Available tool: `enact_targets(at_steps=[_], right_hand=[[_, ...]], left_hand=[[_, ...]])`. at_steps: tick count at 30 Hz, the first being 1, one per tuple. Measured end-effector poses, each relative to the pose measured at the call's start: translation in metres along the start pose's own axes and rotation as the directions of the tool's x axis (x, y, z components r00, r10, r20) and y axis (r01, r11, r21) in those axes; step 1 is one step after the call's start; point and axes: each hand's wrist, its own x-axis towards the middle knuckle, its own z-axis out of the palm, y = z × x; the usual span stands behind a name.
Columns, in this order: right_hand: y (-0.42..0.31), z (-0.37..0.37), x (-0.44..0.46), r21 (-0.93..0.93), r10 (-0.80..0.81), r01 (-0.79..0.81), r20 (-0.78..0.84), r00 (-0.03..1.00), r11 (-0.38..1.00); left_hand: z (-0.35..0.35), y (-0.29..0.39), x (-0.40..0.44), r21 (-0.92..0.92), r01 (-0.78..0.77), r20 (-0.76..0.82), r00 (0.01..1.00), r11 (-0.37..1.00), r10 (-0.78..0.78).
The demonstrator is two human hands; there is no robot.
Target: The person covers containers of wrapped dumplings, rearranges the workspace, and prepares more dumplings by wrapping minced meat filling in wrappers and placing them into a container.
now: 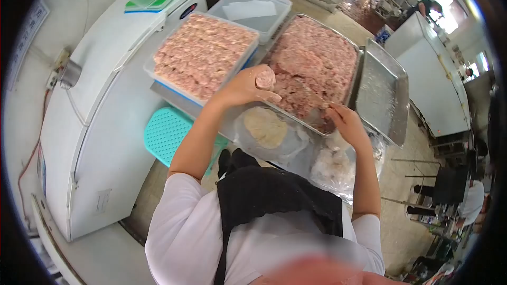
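My left hand [245,87] is curled around a ball of ground meat [265,78], held over the near left part of a metal tray. That tray [361,55] is filled with ground meat [317,47], scooped down to a lower, darker layer at the near side. At its near right corner my right hand [344,122] has its fingers pinched together, close to the meat; what they hold is unclear. Below the tray, a flat round piece of dough [265,127] lies on clear plastic. Beside it sits a plastic bag [338,171] with pale lumps inside.
A plastic tub [150,68] of portioned meat balls stands left, with a clear bin [274,8] behind it. An empty metal tray [377,92] lies right. A white chest freezer [113,126] and turquoise stool [168,133] flank the left. People work far right.
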Motion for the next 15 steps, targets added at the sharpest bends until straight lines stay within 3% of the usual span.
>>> enact_targets(at_steps=[2,5,7,9,10,12,15], right_hand=[[0.029,0.004,-0.002,0.102,0.098,-0.100,0.031,0.995,0.990],[0.038,0.059,0.023,0.229,0.185,-0.188,0.034,0.982,0.955],[0.046,0.081,0.032,0.319,0.261,-0.254,0.022,0.965,0.913],[0.057,0.098,0.033,0.353,0.343,-0.332,0.032,0.939,0.875],[0.051,0.099,0.034,0.229,0.283,-0.273,-0.014,0.959,0.934],[0.037,0.103,0.035,0.225,0.309,-0.297,-0.021,0.951,0.928],[0.020,0.101,0.035,0.212,0.386,-0.371,-0.033,0.922,0.904]], left_hand=[[-0.017,0.002,-0.018,-0.008,-0.028,-0.144,0.989,1.000,0.027],[-0.085,-0.087,-0.054,-0.157,-0.086,-0.402,0.915,0.984,0.016],[-0.126,-0.091,-0.083,0.166,0.033,-0.539,0.840,0.986,0.063],[-0.162,-0.137,-0.101,0.319,0.125,-0.636,0.763,0.940,0.114],[-0.176,-0.134,-0.109,0.334,0.244,-0.655,0.755,0.910,0.038],[-0.203,-0.127,-0.121,0.357,0.466,-0.696,0.711,0.809,-0.103],[-0.222,-0.151,-0.121,0.548,0.566,-0.682,0.729,0.615,-0.063]])
